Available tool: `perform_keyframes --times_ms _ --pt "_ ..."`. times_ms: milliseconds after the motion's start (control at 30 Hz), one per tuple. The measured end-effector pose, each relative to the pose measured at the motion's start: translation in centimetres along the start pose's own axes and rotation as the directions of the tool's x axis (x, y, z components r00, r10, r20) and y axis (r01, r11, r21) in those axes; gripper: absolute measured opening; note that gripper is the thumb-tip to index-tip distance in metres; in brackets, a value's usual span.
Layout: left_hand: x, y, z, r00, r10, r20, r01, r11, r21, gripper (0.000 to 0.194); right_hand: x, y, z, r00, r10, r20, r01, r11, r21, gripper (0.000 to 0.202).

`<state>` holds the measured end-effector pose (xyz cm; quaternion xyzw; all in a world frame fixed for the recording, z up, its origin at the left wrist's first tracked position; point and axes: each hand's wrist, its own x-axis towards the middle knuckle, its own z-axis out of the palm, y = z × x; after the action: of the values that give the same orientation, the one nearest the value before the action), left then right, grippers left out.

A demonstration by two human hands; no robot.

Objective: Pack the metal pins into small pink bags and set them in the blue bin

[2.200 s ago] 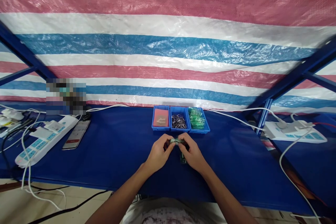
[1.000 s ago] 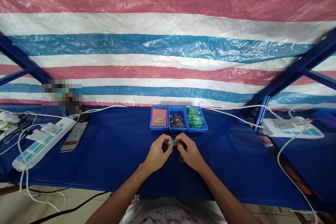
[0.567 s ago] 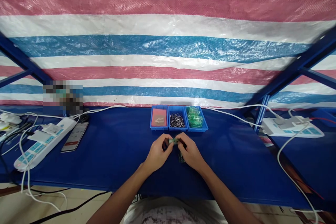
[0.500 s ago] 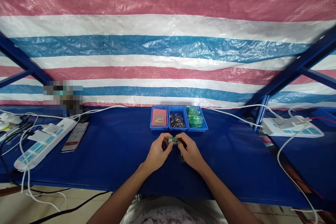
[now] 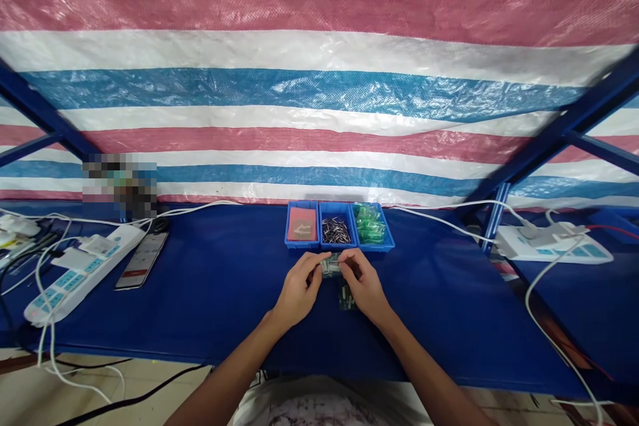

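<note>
A small clear, green-tinted plastic bag (image 5: 330, 266) with pale slender pieces in it is stretched between my hands, just in front of the bins. My left hand (image 5: 299, 287) pinches its left end, and the fingers of my right hand (image 5: 365, 285) close on its right end. A second small bag (image 5: 346, 297) with similar slender pieces lies on the table, partly covered by my right hand. Behind my hands, the middle blue bin (image 5: 336, 245) contains many loose metal pins or screws (image 5: 336, 229), and the right bin (image 5: 382, 246) contains green plastic bags (image 5: 369, 223).
The left blue bin (image 5: 301, 245) holds pink material and a brownish card (image 5: 303, 229). A phone (image 5: 142, 261) and a white power strip (image 5: 84, 273) lie at left. Another power strip (image 5: 556, 243) with cables sits at right. A striped sheet (image 5: 319, 93) hangs behind the blue table (image 5: 224, 279).
My hands have drawn slightly apart, and the bag between them now shows wider and flatter. More of the second bag under my right hand is visible.
</note>
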<state>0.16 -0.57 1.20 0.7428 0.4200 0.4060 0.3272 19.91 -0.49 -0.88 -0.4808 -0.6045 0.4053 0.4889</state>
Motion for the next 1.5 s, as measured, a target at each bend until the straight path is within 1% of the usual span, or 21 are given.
perform_keyframes --times_ms 133,267,433,500,700,800,933,1133,1333,1500 --pt "0.0 -0.3 0.1 1.000 0.003 -0.003 -0.003 1.000 0.016 0.042 0.1 0.7 -0.1 1.000 0.000 0.008 0.000 0.999 0.035 0.016" --pt "0.1 -0.6 0.1 1.000 0.021 -0.001 -0.021 1.000 0.001 0.046 0.1 1.1 -0.1 1.000 0.004 0.003 -0.004 1.000 0.018 0.017" --pt "0.3 -0.7 0.1 0.999 0.032 -0.014 -0.032 0.999 -0.005 0.045 0.2 1.1 -0.1 1.000 0.015 0.002 -0.015 1.000 0.013 0.018" --pt "0.3 -0.7 0.0 1.000 0.017 -0.018 -0.017 1.000 -0.005 0.043 0.3 1.1 -0.1 1.000 0.021 -0.001 -0.021 1.000 0.008 0.018" --pt "0.2 -0.7 0.0 0.998 -0.054 0.019 0.054 0.998 -0.013 0.039 0.3 1.2 -0.2 0.998 0.055 0.005 -0.055 0.998 0.001 0.023" --pt "0.3 -0.5 0.0 0.997 -0.069 0.016 0.069 0.998 -0.011 0.034 0.3 0.7 -0.2 0.999 0.045 0.008 -0.045 0.999 0.023 0.023" --pt "0.4 0.0 -0.1 0.998 -0.060 0.005 0.060 0.998 0.001 0.023 0.3 0.1 -0.1 0.999 0.037 0.008 -0.037 0.999 0.020 0.022" --pt "0.5 0.1 0.0 0.997 -0.071 -0.006 0.072 0.997 0.020 0.022 0.3 0.0 -0.1 1.000 -0.008 -0.001 0.008 1.000 -0.024 0.020" --pt "0.6 0.1 0.1 0.998 -0.069 -0.011 0.069 0.998 0.000 0.026 0.2 -0.2 -0.1 0.998 -0.041 0.042 0.045 0.994 -0.104 0.022" --pt "0.5 0.2 0.1 0.997 -0.072 -0.014 0.072 0.997 0.011 0.028 0.2 -0.5 -0.1 0.997 -0.051 0.066 0.059 0.989 -0.135 0.024"
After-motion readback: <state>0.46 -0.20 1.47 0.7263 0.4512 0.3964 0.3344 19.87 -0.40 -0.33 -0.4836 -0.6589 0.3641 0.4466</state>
